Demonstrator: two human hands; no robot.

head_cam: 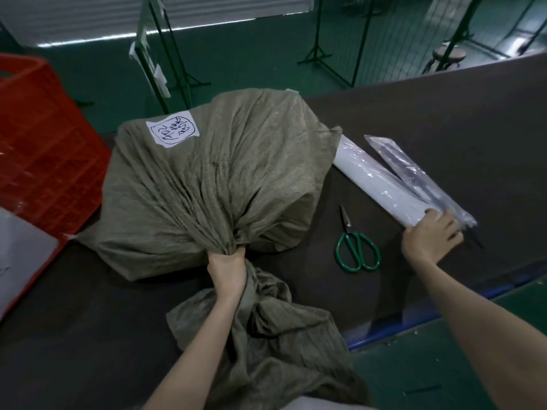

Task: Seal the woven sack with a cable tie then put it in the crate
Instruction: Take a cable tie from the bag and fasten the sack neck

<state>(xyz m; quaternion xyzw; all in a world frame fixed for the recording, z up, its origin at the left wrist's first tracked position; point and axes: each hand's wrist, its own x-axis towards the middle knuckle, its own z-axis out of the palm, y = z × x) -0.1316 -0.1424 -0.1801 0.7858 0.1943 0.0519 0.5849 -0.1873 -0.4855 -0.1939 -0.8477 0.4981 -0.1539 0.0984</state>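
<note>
Table (444, 119): a dark, matte surface filling most of the frame, running from lower left to upper right, with a blue edge at the lower right.
Sack (213, 179): an olive-green woven sack, full and rounded, lying on the table at the centre of the frame. Its mouth is bunched into a neck that points toward the bottom of the frame, and loose fabric spreads out below the neck.
Crate (44, 137): a red plastic crate with latticed walls at the left edge of the frame, just beside the sack.
Packs (381, 179): 2 long clear plastic packs lying on the table right of centre, side by side and forming a narrow V. 1 holds white cable ties; the other looks darker inside.
Left hand (228, 269): closed in a fist around the sack's gathered neck, at lower centre.
Right hand (432, 236): at the right of the frame, lying palm down on the near ends of the 2 packs with fingers curled over them; whether it grasps a single tie cannot be told.
Label (174, 130): a white paper patch with handwriting inside a drawn ring, stuck on the sack's upper left side.
Scissors (355, 244): green-handled, blades shut, flat on the table between the sack and the right hand.
</note>
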